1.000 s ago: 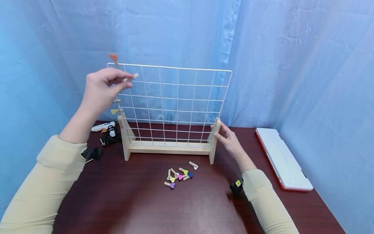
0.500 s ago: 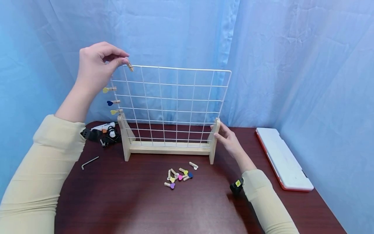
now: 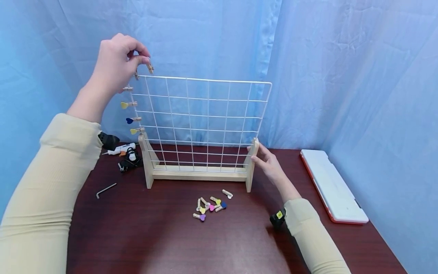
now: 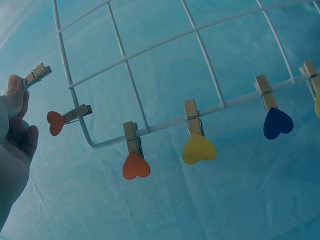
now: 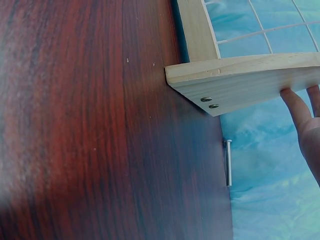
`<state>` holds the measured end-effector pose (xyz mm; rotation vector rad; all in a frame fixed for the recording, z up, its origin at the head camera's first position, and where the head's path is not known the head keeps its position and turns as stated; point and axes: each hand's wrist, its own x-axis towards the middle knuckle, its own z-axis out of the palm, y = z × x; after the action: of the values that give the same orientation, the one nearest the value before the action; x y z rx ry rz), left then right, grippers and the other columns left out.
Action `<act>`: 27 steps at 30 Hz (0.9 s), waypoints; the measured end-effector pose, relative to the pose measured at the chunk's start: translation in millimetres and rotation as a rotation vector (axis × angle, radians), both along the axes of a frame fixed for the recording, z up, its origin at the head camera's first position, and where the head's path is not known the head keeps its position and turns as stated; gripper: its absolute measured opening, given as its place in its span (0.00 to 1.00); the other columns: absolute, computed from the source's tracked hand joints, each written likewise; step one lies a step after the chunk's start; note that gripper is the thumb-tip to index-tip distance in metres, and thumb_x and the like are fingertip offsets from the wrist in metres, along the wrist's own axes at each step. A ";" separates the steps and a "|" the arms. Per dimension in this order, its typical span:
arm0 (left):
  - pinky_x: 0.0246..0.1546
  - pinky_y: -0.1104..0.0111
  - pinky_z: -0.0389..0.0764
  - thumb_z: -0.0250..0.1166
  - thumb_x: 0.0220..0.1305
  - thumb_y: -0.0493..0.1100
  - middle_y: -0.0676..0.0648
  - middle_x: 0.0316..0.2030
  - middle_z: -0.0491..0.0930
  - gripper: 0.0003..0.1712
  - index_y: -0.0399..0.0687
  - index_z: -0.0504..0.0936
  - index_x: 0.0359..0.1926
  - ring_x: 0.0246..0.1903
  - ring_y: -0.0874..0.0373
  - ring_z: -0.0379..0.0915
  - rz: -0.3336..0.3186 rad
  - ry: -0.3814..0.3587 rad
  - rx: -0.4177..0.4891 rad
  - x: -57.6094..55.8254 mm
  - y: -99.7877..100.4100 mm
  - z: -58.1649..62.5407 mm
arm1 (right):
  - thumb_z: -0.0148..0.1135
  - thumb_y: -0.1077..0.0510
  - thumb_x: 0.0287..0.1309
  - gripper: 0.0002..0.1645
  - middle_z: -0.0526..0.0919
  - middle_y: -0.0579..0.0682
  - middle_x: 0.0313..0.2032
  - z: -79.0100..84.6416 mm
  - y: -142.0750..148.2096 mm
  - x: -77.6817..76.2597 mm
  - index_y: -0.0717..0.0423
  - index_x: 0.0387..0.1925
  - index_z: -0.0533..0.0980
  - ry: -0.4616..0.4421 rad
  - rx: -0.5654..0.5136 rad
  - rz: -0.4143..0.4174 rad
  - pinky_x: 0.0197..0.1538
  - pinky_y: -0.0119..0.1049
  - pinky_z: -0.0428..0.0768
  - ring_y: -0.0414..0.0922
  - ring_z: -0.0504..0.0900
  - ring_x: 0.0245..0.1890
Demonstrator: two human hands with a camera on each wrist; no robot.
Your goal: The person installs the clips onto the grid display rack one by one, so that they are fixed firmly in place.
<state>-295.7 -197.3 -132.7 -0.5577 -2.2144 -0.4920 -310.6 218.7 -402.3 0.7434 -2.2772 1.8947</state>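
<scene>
My left hand [image 3: 119, 61] pinches a wooden heart clothespin [image 3: 150, 68] just above the top wire of a white wire grid [image 3: 197, 114]. In the left wrist view this clothespin [image 4: 37, 75] points toward the grid, its heart hidden by the fingers. Close by, a clothespin with an orange heart [image 4: 56, 123] grips the top wire. Several more line the left edge, with orange [image 4: 136, 166], yellow [image 4: 199, 149] and blue [image 4: 278, 123] hearts. My right hand [image 3: 270, 163] holds the right upright of the wooden stand [image 3: 251, 167], thumb at its front edge. Fingertips meet its outer face in the right wrist view.
Several loose heart clothespins [image 3: 202, 217] lie in front of the stand on the dark red table [image 3: 178, 243]. A hex key [image 3: 106, 189], a white glue gun [image 3: 121, 148] and a black cable [image 3: 130, 161] lie at left. A white case [image 3: 332, 186] lies at right.
My left hand has risen from in front of the grid to above its top wire, turning the clothespin so its end points down. The right hand stays on the stand.
</scene>
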 end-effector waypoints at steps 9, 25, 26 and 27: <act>0.33 0.70 0.58 0.57 0.59 0.45 0.43 0.32 0.79 0.13 0.39 0.81 0.32 0.32 0.54 0.59 -0.037 0.008 -0.081 -10.1 3.8 -8.4 | 0.54 0.62 0.58 0.34 0.73 0.50 0.54 -16.2 5.1 -13.1 0.41 0.65 0.57 -0.007 -0.032 -0.005 0.49 0.30 0.74 0.45 0.70 0.54; 0.46 0.63 0.64 0.60 0.55 0.51 0.45 0.40 0.80 0.17 0.46 0.83 0.41 0.41 0.52 0.61 0.014 0.062 0.016 5.5 8.3 -12.1 | 0.54 0.58 0.59 0.34 0.72 0.54 0.55 -15.4 5.7 -11.8 0.40 0.65 0.56 0.016 0.008 -0.010 0.50 0.31 0.74 0.43 0.70 0.54; 0.43 0.66 0.65 0.61 0.54 0.51 0.45 0.39 0.80 0.17 0.46 0.83 0.40 0.39 0.53 0.61 -0.004 0.084 0.039 9.1 9.3 -13.9 | 0.54 0.58 0.59 0.34 0.71 0.56 0.56 -15.4 5.7 -11.8 0.40 0.65 0.56 0.012 0.008 -0.008 0.50 0.31 0.73 0.44 0.70 0.54; 0.40 0.67 0.65 0.62 0.53 0.51 0.46 0.38 0.80 0.16 0.46 0.83 0.39 0.38 0.54 0.62 -0.029 0.105 0.058 12.8 10.6 -16.5 | 0.54 0.58 0.59 0.34 0.70 0.57 0.56 -15.1 5.6 -11.8 0.39 0.65 0.56 0.009 0.008 -0.006 0.50 0.31 0.73 0.43 0.70 0.54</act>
<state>-282.9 -186.7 -149.3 -0.5724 -2.0885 -0.5280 -322.4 224.3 -417.4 0.7432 -2.2806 1.8767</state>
